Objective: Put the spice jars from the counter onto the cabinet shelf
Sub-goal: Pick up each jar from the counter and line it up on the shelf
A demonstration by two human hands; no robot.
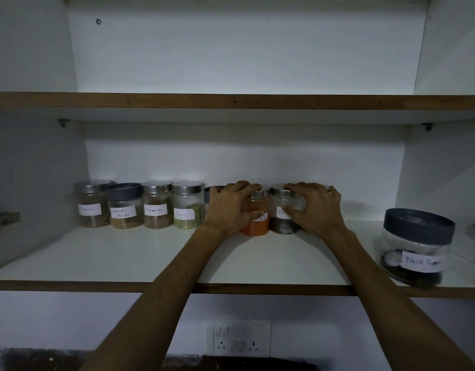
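Orange powder is the giveaway here: your left hand point(232, 207) is curled round the orange spice jar point(255, 218), fingers over its steel lid and thumb across the paper label, while your right hand point(315, 207) grips the neighbouring clear jar point(284, 212) with the dark contents, fingers draped over the lid. Both jars stand upright on the cabinet shelf point(97, 258), touching each other, at the right end of the row against the back wall. My guess is you're nudging them tight into line so the labels face out like the rest.

That row to the left is four more clear round jars point(140, 207), mostly brushed-metal lids and one grey plastic one, with handwritten white labels. There's another grey-lidded jar half hidden behind your left hand, can't really tell what's in it.

Off to the right, well apart from the row and near the front edge, sits the wider Black Pepper jar point(415, 247) with a grey plastic lid. Smooth sides, so grip the lid rim when you slide that one back.
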